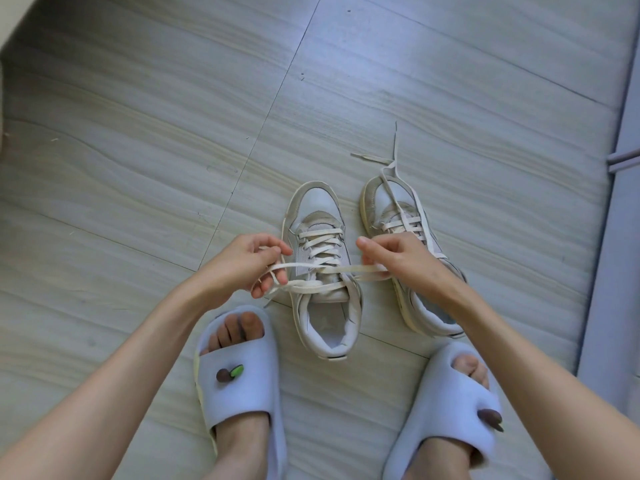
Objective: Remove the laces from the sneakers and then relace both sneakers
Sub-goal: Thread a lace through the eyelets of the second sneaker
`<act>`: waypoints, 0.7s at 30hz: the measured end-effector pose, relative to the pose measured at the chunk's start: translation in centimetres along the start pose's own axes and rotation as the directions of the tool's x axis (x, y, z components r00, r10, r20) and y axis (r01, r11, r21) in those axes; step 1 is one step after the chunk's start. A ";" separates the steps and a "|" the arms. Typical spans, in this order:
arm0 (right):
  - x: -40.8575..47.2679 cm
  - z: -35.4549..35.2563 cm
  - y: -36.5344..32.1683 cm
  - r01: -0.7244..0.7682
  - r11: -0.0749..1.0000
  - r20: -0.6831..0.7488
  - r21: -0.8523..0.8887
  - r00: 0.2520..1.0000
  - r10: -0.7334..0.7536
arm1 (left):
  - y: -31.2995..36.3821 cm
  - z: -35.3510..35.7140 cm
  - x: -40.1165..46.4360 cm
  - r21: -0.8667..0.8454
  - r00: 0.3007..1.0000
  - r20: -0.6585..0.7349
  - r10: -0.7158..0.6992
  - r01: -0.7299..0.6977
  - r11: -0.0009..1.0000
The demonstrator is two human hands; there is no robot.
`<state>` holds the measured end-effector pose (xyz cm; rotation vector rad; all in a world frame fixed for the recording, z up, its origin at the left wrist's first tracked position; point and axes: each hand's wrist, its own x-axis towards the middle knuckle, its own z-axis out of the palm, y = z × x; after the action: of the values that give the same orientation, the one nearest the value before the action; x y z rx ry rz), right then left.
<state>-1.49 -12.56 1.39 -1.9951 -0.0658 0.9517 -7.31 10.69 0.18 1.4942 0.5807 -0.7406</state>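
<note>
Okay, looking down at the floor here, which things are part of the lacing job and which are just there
Part of the job: left white leather sneaker; its cream flat lace, pulled taut by left hand and right hand; right white sneaker, laces loose.

Just there: two pale blue foam slides, grey wood-look floor.

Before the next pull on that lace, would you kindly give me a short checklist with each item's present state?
1. Left hand grips a lace end: ok.
2. Right hand grips the other end: ok.
3. Cream flat lace stretched between the hands, over the left grey-and-white sneaker: ok.
4. Lower eyelets laced: ok.
5. Top eyelets threaded: cannot tell.
6. Right grey-and-white sneaker lace tied: not ok, its ends trail on the grey wood-grain floor.
</note>
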 end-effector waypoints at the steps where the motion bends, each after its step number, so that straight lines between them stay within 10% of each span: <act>1: 0.1 0.2 0.0 -0.017 1.000 0.006 0.015 1.000 0.017 | 0.0 0.2 0.2 0.020 0.999 0.012 -0.031 0.031 0.999; 14: 2.5 2.0 -0.4 -0.128 0.980 0.088 -0.149 0.986 0.142 | -0.2 2.9 2.4 0.406 0.988 -0.109 0.114 -0.060 0.912; 21: 1.8 2.6 -0.9 -0.031 0.957 0.163 -0.288 0.983 0.081 | 0.8 2.7 2.2 0.563 0.982 0.071 0.178 -0.186 0.805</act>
<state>-1.66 -9.53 0.19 -2.1799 -0.2576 1.2079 -5.55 7.80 -0.85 2.0634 0.1936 -0.8122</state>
